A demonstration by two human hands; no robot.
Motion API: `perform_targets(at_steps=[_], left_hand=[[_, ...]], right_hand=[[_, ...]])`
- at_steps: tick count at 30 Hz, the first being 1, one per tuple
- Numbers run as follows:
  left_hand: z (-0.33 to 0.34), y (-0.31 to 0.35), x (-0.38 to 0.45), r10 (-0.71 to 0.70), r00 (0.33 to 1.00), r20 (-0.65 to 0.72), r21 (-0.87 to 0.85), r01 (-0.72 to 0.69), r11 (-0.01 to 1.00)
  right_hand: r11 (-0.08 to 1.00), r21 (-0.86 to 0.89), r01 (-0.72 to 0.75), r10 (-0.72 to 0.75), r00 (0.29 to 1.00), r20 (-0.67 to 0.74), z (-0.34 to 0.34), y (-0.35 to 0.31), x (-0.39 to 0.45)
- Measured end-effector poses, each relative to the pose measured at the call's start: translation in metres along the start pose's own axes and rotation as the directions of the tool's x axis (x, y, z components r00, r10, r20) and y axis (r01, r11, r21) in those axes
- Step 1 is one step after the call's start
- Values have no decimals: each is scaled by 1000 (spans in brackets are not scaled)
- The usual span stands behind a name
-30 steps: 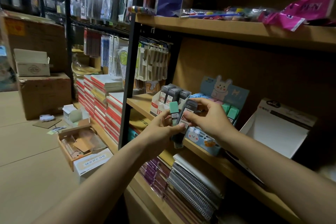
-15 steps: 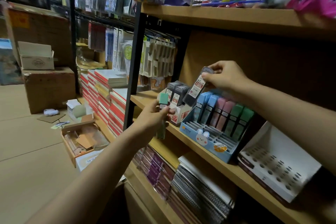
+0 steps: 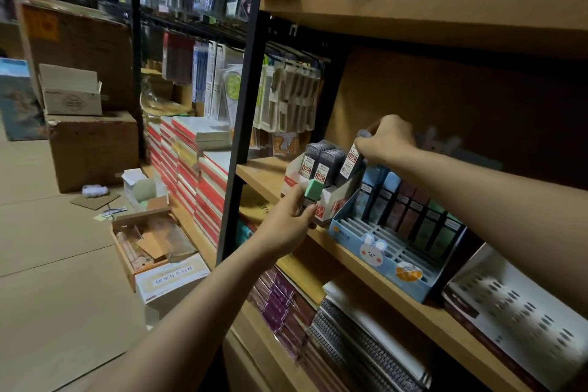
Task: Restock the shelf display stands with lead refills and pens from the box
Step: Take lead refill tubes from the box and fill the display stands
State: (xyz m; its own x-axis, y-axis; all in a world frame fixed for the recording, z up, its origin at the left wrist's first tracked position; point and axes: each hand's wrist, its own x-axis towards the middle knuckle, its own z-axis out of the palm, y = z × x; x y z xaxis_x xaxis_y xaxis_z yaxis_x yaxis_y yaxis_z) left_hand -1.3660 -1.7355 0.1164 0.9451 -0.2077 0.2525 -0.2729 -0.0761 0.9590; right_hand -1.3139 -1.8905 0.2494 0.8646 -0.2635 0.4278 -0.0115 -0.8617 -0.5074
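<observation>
A dim stockroom is seen, with a wooden shelf (image 3: pixel 375 267) on which three display stands are set in a row. A second ago a dark lead refill case (image 3: pixel 349 163) was held between both hands in front of the stands; now it has been carried by the right hand (image 3: pixel 386 137) to the white and red stand (image 3: pixel 329 200) on the left and is being lowered, tilted, into the row beside two cases already standing there. Its top is pinched by the curled fingers (image 3: pixel 361 145). A green-capped case (image 3: pixel 309 197) is gripped by the left hand (image 3: pixel 288 223), just before the same stand. One refill is thus nearly restocked, and the green one probably belongs in the blue stand (image 3: pixel 378 261).
</observation>
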Motion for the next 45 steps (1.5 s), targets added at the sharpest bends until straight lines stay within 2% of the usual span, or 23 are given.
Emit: perform_targets(at_steps=[6, 10, 17, 20, 23, 25, 28, 31, 33, 38, 40, 42, 43, 45], left_hand=[[4, -3, -1, 37, 999, -39, -18, -38, 999], [4, -1, -1, 6, 999, -41, -74, -9, 997], [2, 0, -3, -24, 999, -31, -155, 19, 988], [1, 4, -5, -73, 997, -25, -207, 66, 976], [0, 9, -6, -128, 992, -14, -268, 120, 956], [0, 12, -9, -135, 990, 28, -335, 137, 932], [7, 16, -14, -76, 989, 128, -332, 115, 936], [24, 21, -20, -25, 983, 182, -393, 96, 915], [39, 24, -26, 14, 983, 185, -394, 62, 917], [61, 30, -38, 44, 982, 184, -379, 30, 925], [70, 35, -42, 44, 982, 181, -365, 26, 931], [79, 40, -45, 52, 985, 164, -340, 7, 941], [82, 41, -46, 80, 986, 148, -262, -39, 964], [86, 36, -47, 219, 968, 126, 82, -230, 970]], right_hand=[[973, -119, 198, -183, 975, 124, 8, 3, -8], [969, -166, 183, -159, 976, 146, 11, 10, -10], [938, -286, 197, -186, 980, 66, 19, 12, -18], [929, -279, 243, -237, 970, 54, 15, 13, -19], [876, -365, 317, -292, 949, 121, 6, 17, -21], [879, -310, 361, -337, 933, 130, -3, 22, -27], [918, -26, 395, -390, 914, 108, -18, 34, -51], [933, 218, 288, -330, 925, 189, -25, 46, -84], [922, 313, 227, -297, 934, 199, -28, 53, -99], [929, 349, 124, -227, 935, 273, -60, 65, -112], [937, 317, 144, -252, 910, 331, -75, 69, -117], [944, 279, 175, -263, 910, 320, -91, 72, -119], [946, 275, 172, -250, 926, 283, -99, 74, -117], [954, 253, 161, -206, 965, 163, -117, 82, -108]])
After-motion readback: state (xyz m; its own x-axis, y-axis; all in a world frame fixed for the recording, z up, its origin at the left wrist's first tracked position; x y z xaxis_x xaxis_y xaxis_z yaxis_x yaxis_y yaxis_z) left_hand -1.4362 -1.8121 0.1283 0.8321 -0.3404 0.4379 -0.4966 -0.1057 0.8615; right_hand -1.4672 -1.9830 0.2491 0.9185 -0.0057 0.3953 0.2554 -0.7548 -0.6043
